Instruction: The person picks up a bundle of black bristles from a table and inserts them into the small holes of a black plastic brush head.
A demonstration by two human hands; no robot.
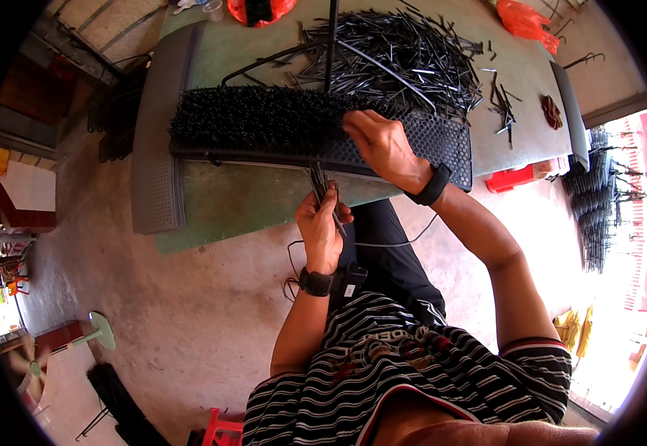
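A long black perforated panel point(436, 140) lies across the near part of the table. Dense black bristle-like tufts point(256, 119) cover its left and middle portion, while its holes show at the right. My left hand point(322, 232) is closed around a small bundle of thin black strips point(316, 178), just below the panel's near edge. My right hand point(388, 149) is over the panel where the tufts end, its fingers pinched together; what is between them is hidden. Beyond the panel, a large pile of loose black strips point(405, 56) spreads over the table.
The green table point(219, 215) carries grey perforated sheets point(161, 134) at its left edge. A black metal frame point(332, 44) rises behind the panel. Red plastic bags point(525, 26) lie at the far side, and a brown object point(551, 111) at right. A red stool point(223, 427) stands below.
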